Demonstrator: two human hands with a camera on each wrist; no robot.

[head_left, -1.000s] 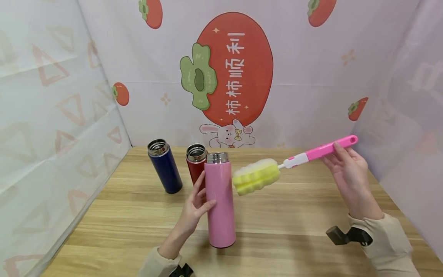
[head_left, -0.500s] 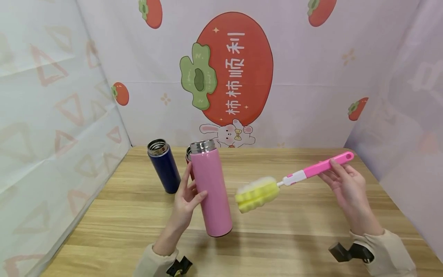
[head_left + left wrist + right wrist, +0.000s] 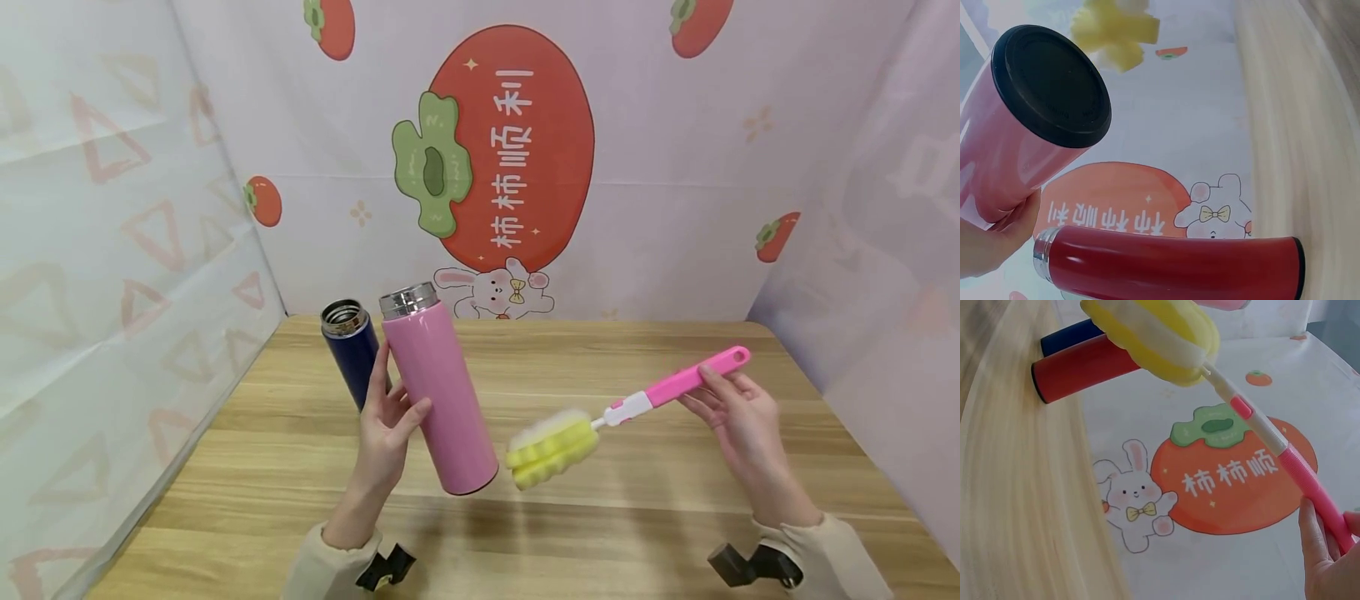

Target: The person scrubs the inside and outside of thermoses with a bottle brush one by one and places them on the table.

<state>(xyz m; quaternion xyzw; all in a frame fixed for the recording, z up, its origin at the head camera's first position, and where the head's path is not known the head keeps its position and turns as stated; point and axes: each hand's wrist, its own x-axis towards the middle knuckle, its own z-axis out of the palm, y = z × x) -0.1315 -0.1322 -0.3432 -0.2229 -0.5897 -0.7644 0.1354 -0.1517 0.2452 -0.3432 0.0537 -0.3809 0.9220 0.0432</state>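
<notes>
My left hand (image 3: 384, 437) grips a pink thermos bottle (image 3: 442, 392) around its side. The bottle is lidless, with a bare steel neck, and leans left with its base off the table; its black underside (image 3: 1054, 87) shows in the left wrist view. My right hand (image 3: 742, 425) pinches the pink handle (image 3: 686, 385) of a bottle brush. Its yellow and white sponge head (image 3: 553, 448) points left and down, close to the bottle's base. A red thermos (image 3: 1172, 262) stands behind the pink one, hidden by it in the head view.
A dark blue open thermos (image 3: 351, 354) stands on the wooden table (image 3: 600, 533) at the back left, partly behind my left hand. Fabric walls (image 3: 675, 167) with a persimmon print rise at the back and both sides.
The pink bottle has gone up and left from upright to tilted, now covering the red one in the head view. My right hand has lowered the brush and moved slightly left.
</notes>
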